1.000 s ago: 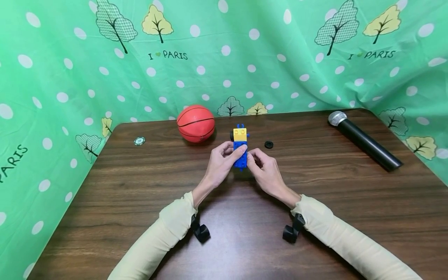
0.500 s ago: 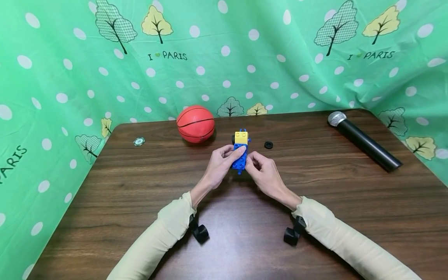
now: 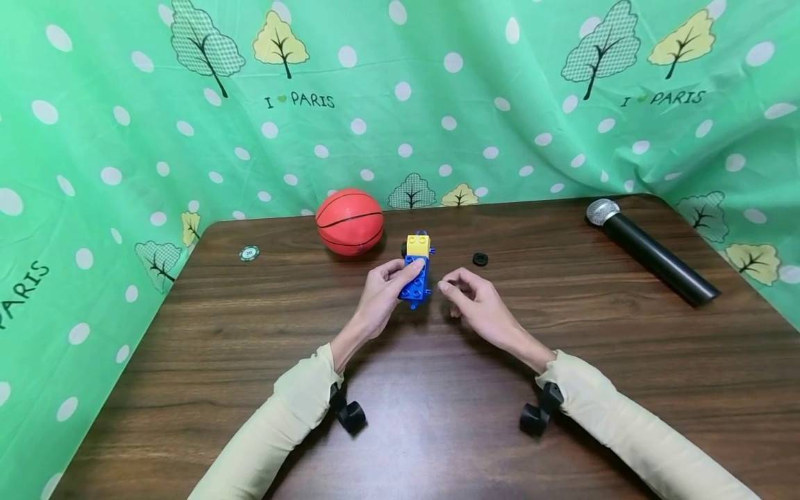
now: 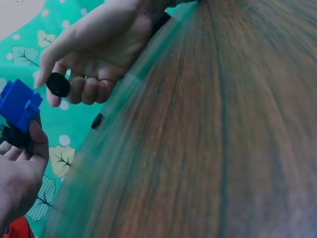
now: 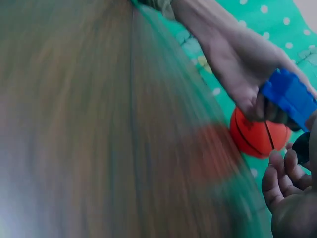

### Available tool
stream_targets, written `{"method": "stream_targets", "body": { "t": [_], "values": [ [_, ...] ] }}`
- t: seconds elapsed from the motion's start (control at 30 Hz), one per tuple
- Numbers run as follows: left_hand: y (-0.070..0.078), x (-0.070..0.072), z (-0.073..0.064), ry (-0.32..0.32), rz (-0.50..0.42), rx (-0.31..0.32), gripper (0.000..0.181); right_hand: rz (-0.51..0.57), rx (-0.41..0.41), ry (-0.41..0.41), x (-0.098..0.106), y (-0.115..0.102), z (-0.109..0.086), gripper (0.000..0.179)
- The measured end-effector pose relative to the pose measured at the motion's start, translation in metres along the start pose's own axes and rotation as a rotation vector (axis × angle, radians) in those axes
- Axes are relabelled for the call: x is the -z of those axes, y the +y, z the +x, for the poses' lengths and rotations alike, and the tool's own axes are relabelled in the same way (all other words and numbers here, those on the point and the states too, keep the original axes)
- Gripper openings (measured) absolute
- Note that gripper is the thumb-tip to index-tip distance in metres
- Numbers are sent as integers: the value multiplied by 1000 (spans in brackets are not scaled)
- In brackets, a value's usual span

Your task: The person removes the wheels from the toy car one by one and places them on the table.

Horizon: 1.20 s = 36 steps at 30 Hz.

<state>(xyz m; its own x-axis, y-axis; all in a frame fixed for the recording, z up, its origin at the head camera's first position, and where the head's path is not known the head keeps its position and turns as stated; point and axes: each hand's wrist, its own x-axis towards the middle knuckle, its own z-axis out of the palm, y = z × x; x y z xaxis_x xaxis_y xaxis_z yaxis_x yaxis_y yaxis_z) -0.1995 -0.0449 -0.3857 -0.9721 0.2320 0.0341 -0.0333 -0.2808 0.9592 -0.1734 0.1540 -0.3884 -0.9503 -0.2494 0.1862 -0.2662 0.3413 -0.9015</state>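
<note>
A toy car point(image 3: 414, 289) of blue and yellow building bricks is held up over the table by my left hand point(image 3: 378, 295), thumb across its top. Blue axle pegs stick out bare on its right side. On its left side a black wheel point(image 4: 15, 137) shows in the left wrist view. My right hand point(image 3: 484, 310) is just right of the car and apart from it. Between its thumb and index finger it pinches a small black wheel point(image 4: 58, 85), hidden by the fingers in the head view.
Another black wheel point(image 3: 480, 259) lies on the wooden table point(image 3: 250, 389) behind my right hand. A red basketball point(image 3: 350, 222) sits at the back, left of the car. A poker chip point(image 3: 249, 253) lies far left, a microphone point(image 3: 653, 251) at the right.
The hands have drawn apart: my left hand has carried the car a little left, and my right hand has moved off its side. A peg on that side now shows bare.
</note>
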Motion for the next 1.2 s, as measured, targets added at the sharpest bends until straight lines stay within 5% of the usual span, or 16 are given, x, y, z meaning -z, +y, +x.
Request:
{"method": "stream_targets", "body": {
  "t": [0.27,0.47,1.2],
  "values": [
    [-1,0,0,20,12,-18,25,-318,188,95,22,14,3,25],
    [0,-2,-2,20,7,-26,24,-387,323,174,35,19,5,31],
    [-1,-2,-2,-6,119,-79,25,-550,207,215,80,52,20,25]
  ]
}}
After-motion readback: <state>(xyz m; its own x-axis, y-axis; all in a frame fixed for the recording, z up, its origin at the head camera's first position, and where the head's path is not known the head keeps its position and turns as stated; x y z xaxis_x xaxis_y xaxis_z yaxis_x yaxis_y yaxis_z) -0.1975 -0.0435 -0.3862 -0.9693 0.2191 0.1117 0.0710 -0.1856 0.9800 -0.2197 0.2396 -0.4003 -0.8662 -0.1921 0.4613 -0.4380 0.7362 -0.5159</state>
